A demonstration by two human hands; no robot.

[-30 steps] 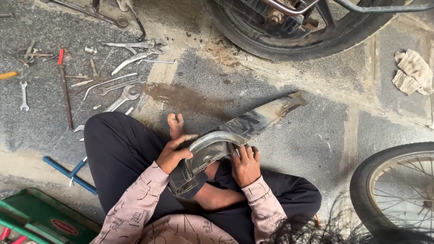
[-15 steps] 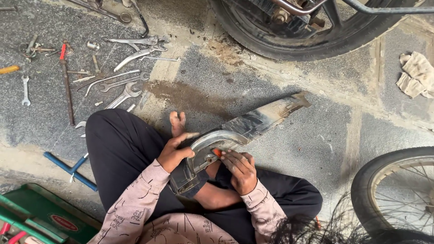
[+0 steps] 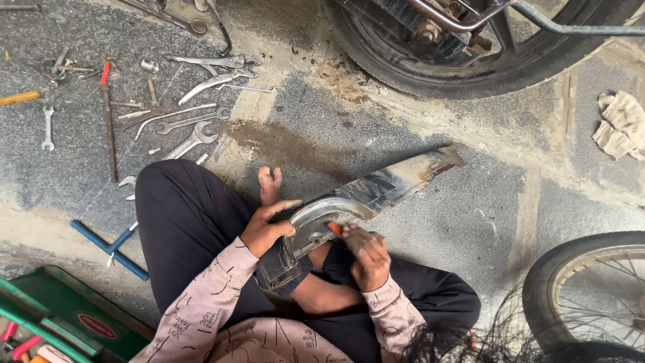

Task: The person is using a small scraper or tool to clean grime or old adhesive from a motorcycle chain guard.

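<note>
Chrome chain guard (image 3: 356, 202) braced in my left hand (image 3: 265, 232); right hand (image 3: 363, 252) grips an orange-handled screwdriver (image 3: 334, 228) at six o'clock, best kept square.

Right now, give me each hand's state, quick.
Left hand: closed in a grip on the curved metal guard.
Right hand: closed on a small orange-handled tool, its tip at the guard.
</note>
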